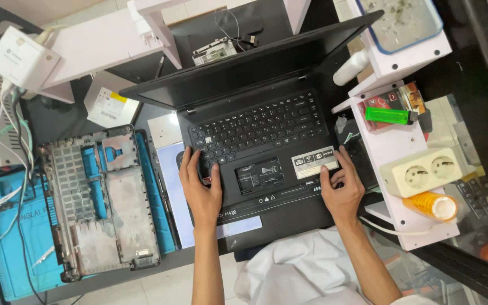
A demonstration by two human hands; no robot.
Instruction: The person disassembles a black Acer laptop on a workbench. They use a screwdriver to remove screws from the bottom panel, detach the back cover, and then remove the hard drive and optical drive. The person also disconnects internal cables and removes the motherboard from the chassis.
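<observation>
An open black laptop point(258, 127) lies in front of me, its dark screen tilted back and its keyboard facing up. My left hand point(200, 186) rests flat on the left palm rest, fingers spread toward the lower left keys. My right hand point(343, 186) grips the laptop's right front corner, with its fingers curled beside the stickers on the palm rest. Under the laptop lies a pale sheet point(238, 227).
A stripped laptop bottom case point(100, 203) lies on a blue mat point(7, 248) to the left. A white shelf point(393, 147) on the right holds a green lighter point(388, 116), a double power socket point(422, 172) and an orange roll point(433, 205). White boxes and cables sit at the far left.
</observation>
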